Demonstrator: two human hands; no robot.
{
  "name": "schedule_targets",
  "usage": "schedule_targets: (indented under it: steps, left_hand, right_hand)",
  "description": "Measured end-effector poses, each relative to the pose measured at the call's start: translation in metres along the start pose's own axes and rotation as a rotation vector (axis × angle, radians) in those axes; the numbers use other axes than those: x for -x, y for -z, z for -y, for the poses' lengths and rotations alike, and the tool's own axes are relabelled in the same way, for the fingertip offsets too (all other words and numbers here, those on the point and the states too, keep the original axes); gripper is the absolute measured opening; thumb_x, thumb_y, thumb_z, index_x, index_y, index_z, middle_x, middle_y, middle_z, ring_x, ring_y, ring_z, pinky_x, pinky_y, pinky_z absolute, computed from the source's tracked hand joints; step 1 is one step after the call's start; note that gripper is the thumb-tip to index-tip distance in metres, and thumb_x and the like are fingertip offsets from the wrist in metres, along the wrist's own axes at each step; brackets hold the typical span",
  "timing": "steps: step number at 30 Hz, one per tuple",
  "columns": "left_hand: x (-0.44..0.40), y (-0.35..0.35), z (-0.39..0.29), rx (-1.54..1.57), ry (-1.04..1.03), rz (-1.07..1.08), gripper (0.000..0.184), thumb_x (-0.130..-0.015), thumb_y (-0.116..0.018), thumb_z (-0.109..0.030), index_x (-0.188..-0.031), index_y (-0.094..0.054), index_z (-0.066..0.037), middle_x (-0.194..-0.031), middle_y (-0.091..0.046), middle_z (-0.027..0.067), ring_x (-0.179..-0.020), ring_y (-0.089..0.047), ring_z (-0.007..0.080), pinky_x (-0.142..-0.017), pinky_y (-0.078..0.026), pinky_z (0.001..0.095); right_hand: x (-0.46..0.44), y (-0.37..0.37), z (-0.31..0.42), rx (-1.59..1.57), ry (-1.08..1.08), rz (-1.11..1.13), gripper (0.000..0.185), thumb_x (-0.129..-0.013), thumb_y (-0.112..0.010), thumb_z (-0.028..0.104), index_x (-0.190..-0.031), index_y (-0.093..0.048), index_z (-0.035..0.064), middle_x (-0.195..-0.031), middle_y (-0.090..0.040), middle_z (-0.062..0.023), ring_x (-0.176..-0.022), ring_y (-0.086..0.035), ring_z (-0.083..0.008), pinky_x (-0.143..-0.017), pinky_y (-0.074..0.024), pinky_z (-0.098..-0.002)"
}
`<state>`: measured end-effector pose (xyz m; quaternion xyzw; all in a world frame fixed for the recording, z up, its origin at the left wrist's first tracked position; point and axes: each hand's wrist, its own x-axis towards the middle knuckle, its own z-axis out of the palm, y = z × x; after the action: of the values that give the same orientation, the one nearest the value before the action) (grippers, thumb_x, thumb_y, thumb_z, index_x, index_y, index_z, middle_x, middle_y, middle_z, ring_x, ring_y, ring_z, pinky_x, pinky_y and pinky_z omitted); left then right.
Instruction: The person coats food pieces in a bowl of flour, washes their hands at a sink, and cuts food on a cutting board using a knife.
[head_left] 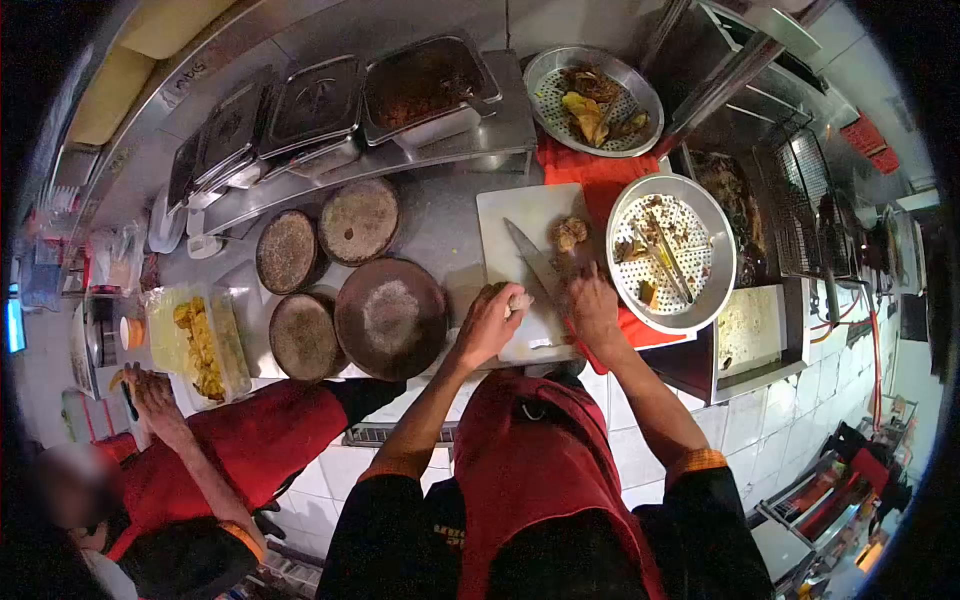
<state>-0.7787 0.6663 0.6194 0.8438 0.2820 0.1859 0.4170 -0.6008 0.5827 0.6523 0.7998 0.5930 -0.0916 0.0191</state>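
A white cutting board lies in front of me on the metal counter. My left hand is closed around a small pale piece above the board's left side. My right hand is at the board's right edge, its fingers curled by the red handle of a large knife; the blade points up and left across the board. Whether the fingers wrap the handle fully is hard to see. A brown lump of food sits on the board, just beyond my right hand.
Right of the board is a perforated metal bowl with tongs; another holds browned food. Brown round pans stand left, with lidded metal containers behind. A co-worker's hand is near a plastic box of yellow pieces.
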Motion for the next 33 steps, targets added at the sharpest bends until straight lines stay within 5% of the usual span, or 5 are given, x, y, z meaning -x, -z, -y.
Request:
schedule_targets:
  steps: [3,6,17,23,33]
  left_hand:
    - [-0.006,0.0,0.003,0.023,0.032,0.017,0.036,-0.074,-0.069,-0.006,-0.107,-0.055,-0.005,-0.094,-0.06,0.0169,-0.089,-0.058,0.0336,-0.078,-0.046,0.0399]
    - [-0.02,0.007,0.001,-0.057,-0.016,0.105,0.032,-0.072,-0.07,-0.005,-0.102,-0.058,-0.003,-0.094,-0.06,0.0141,-0.09,-0.057,0.0327,-0.08,-0.046,0.0391]
    - [-0.039,0.018,0.012,-0.077,-0.074,0.28,0.034,-0.07,-0.067,-0.001,-0.103,-0.058,-0.001,-0.097,-0.059,0.0146,-0.093,-0.056,0.0336,-0.083,-0.045,0.0384]
    - [-0.051,0.02,0.022,-0.151,-0.207,0.443,0.032,-0.068,-0.071,-0.007,-0.099,-0.063,-0.002,-0.097,-0.061,0.0117,-0.095,-0.056,0.0312,-0.083,-0.046,0.0376]
    - [-0.089,0.012,0.025,-0.137,-0.292,0.776,0.03,-0.064,-0.074,-0.012,-0.093,-0.067,-0.005,-0.091,-0.063,0.008,-0.096,-0.055,0.028,-0.097,-0.035,0.039]
  right_hand:
    - [-0.046,0.005,-0.019,-0.071,0.091,-0.434,0.043,-0.081,-0.054,0.006,-0.123,-0.048,-0.0009,-0.127,-0.045,-0.0289,-0.104,-0.056,-0.0393,-0.075,-0.0529,-0.0402]
    - [-0.04,0.088,0.003,-0.368,0.03,-0.307,0.041,-0.083,-0.055,0.009,-0.122,-0.047,-0.0016,-0.128,-0.042,-0.0302,-0.101,-0.056,-0.0396,-0.073,-0.0524,-0.0425]
    - [0.1,-0.042,-0.005,-0.365,-0.04,-0.072,0.061,-0.075,-0.063,0.017,-0.127,-0.036,-0.0015,-0.113,-0.045,-0.0243,-0.099,-0.05,-0.0408,-0.079,-0.0496,-0.0443]
    - [0.13,-0.038,-0.011,-0.586,-0.225,0.072,0.036,-0.087,-0.053,0.012,-0.119,-0.037,0.0029,-0.072,-0.059,-0.0268,-0.056,-0.057,-0.044,-0.049,-0.045,-0.0514]
    - [0.179,-0.014,-0.018,-0.405,-0.096,0.163,0.022,-0.086,-0.047,0.015,-0.102,-0.04,0.0021,-0.083,-0.056,-0.0213,-0.061,-0.06,-0.0397,-0.053,-0.0497,-0.047]
